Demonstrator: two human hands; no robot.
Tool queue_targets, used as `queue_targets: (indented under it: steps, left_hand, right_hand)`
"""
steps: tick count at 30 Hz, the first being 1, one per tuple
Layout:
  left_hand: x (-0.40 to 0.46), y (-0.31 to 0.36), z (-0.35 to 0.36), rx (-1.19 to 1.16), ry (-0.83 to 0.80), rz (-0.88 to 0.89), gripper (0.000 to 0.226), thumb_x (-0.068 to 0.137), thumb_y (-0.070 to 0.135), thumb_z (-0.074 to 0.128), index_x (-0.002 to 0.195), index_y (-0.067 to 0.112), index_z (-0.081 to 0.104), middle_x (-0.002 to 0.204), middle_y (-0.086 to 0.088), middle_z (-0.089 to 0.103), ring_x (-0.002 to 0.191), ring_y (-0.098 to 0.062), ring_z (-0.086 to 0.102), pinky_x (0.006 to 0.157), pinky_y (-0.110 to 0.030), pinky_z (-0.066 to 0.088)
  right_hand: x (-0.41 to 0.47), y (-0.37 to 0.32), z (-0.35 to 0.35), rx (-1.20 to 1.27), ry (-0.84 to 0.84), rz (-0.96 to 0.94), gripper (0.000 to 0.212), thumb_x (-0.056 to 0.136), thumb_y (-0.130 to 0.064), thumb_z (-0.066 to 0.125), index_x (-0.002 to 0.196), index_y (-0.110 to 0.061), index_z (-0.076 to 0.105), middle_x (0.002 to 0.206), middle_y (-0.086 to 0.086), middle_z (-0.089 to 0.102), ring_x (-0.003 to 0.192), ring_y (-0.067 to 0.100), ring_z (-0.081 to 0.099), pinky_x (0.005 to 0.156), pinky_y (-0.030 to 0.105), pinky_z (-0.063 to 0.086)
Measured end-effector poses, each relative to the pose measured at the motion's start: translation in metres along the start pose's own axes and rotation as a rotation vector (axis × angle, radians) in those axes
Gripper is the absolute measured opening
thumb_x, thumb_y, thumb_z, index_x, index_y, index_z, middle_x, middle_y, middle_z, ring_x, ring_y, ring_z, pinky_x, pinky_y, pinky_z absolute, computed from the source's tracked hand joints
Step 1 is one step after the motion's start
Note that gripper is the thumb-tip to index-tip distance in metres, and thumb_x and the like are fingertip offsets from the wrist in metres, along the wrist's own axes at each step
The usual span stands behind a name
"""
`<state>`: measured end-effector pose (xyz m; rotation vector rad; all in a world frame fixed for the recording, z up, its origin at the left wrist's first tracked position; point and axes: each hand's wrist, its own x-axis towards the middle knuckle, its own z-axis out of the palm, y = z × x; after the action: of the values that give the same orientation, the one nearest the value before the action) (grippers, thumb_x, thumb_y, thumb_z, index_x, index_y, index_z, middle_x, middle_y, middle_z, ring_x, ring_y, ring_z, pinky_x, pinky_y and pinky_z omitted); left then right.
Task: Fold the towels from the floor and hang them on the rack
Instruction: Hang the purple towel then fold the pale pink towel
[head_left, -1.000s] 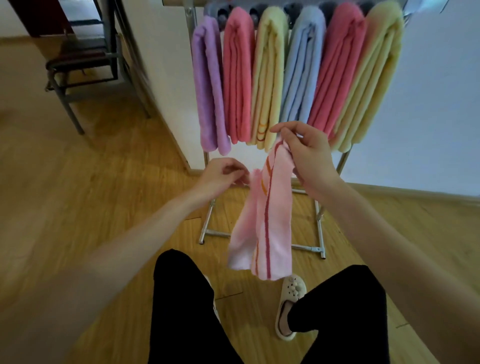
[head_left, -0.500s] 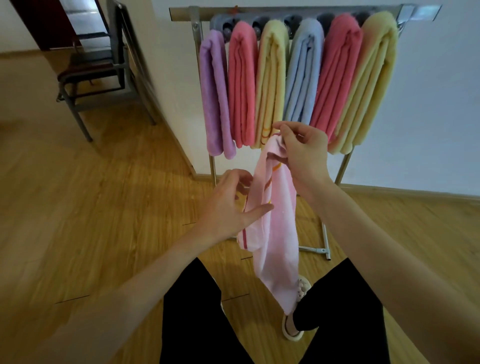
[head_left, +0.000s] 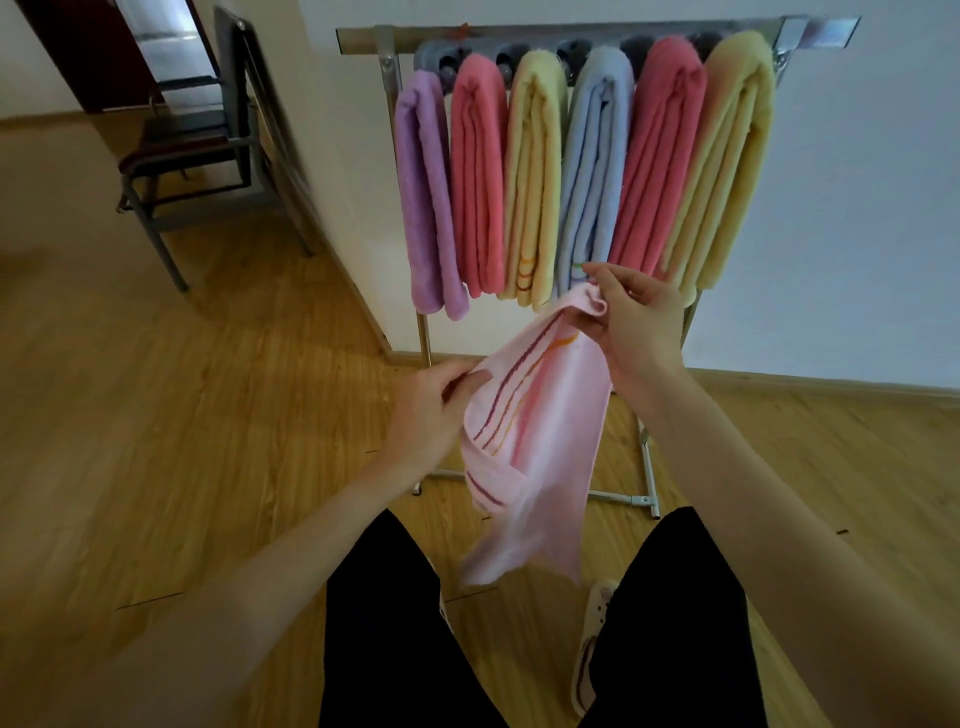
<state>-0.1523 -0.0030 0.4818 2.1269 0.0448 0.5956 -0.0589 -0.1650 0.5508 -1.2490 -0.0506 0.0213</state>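
Pinching the upper corner of a pale pink striped cotton towel (head_left: 540, 426), the right hand (head_left: 641, 322) holds it up before the metal floor-standing towel rack (head_left: 571, 39), just below six folded towels hanging there. The left hand (head_left: 431, 410) grips the towel's striped edge lower down, fingers curled round it. The cloth hangs slack between the person's knees, above the wooden plank floor (head_left: 208, 415).

Metal rack (head_left: 571, 37) carries six folded towels (head_left: 592, 171) side by side; stands on wooden floor (head_left: 182, 415).
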Motion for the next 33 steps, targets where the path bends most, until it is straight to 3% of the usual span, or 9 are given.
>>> queue_targets:
  steps: [3,9,13,15,18,22,26,29,33]
  left_hand:
    - [0.007,-0.001,-0.003,-0.112,0.09,-0.116,0.012,0.09,0.011,0.062,0.087,0.015,0.072,0.076,0.01,0.069,0.069,0.0,0.059,0.064,-0.016,0.044]
    - [0.012,0.009,-0.002,-0.199,0.19,-0.263,0.019,0.091,0.012,0.06,0.082,0.0,0.07,0.075,-0.005,0.07,0.07,-0.009,0.062,0.066,-0.022,0.049]
    - [0.012,0.011,-0.005,-0.173,0.224,-0.304,0.016,0.091,0.014,0.06,0.081,0.008,0.071,0.072,0.001,0.069,0.071,-0.008,0.062,0.069,-0.027,0.05]
    - [0.013,0.012,-0.008,-0.159,0.23,-0.298,0.017,0.091,0.015,0.06,0.082,0.006,0.072,0.074,-0.004,0.071,0.073,-0.011,0.064,0.071,-0.032,0.052]
    - [0.014,0.015,-0.014,-0.131,0.236,-0.264,0.019,0.091,0.012,0.059,0.083,-0.001,0.071,0.078,-0.015,0.071,0.072,-0.012,0.062,0.069,-0.029,0.05]
    - [0.019,0.017,-0.02,-0.099,0.236,-0.26,0.018,0.09,0.015,0.061,0.083,0.002,0.072,0.081,-0.016,0.072,0.074,-0.013,0.063,0.069,-0.033,0.053]
    - [0.027,0.016,-0.025,-0.114,0.25,-0.287,0.019,0.09,0.018,0.062,0.083,0.004,0.073,0.084,-0.019,0.071,0.076,-0.019,0.064,0.073,-0.044,0.054]
    - [0.032,0.019,-0.028,-0.131,0.275,-0.295,0.021,0.091,0.018,0.061,0.084,0.001,0.073,0.083,-0.022,0.07,0.074,-0.019,0.064,0.072,-0.044,0.054]
    - [0.038,0.026,-0.029,-0.107,0.297,-0.288,0.017,0.092,0.018,0.061,0.088,0.009,0.074,0.082,-0.009,0.072,0.081,-0.019,0.068,0.077,-0.039,0.056]
  right_hand:
    - [0.002,0.016,-0.015,0.063,-0.004,0.123,0.017,0.096,-0.003,0.051,0.09,-0.005,0.066,0.095,0.011,0.063,0.077,0.019,0.066,0.062,0.023,0.056]
    - [-0.004,0.054,-0.045,0.153,-0.179,0.427,0.009,0.087,-0.001,0.055,0.084,-0.004,0.063,0.078,0.009,0.062,0.069,0.018,0.06,0.066,0.026,0.052]
    - [-0.016,0.075,-0.055,0.054,-0.358,0.46,0.019,0.077,0.01,0.058,0.086,-0.007,0.061,0.08,0.007,0.062,0.076,0.018,0.061,0.067,0.026,0.051]
    - [-0.021,0.082,-0.057,0.002,-0.386,0.4,0.028,0.075,0.018,0.06,0.089,-0.007,0.06,0.08,0.009,0.063,0.073,0.018,0.065,0.064,0.025,0.053]
    - [-0.026,0.085,-0.058,-0.128,-0.438,0.275,0.018,0.084,0.01,0.06,0.092,-0.006,0.061,0.08,0.012,0.069,0.066,0.021,0.067,0.058,0.024,0.052]
    - [-0.025,0.084,-0.058,-0.439,-0.457,0.045,0.008,0.084,-0.008,0.069,0.088,-0.007,0.063,0.062,0.007,0.059,0.043,0.012,0.047,0.042,0.021,0.037]
    - [-0.022,0.082,-0.055,-0.816,-0.298,-0.326,0.014,0.077,-0.022,0.077,0.076,-0.018,0.064,0.07,-0.006,0.046,0.058,0.012,0.04,0.056,0.023,0.036]
    - [-0.024,0.079,-0.052,-0.761,-0.312,-0.499,0.015,0.077,-0.009,0.075,0.081,-0.012,0.061,0.084,-0.003,0.051,0.065,0.009,0.05,0.056,0.016,0.042]
    - [-0.037,0.084,-0.049,-0.769,-0.432,-0.626,0.014,0.091,-0.011,0.059,0.099,-0.014,0.048,0.081,-0.008,0.055,0.062,0.007,0.05,0.051,0.027,0.044]
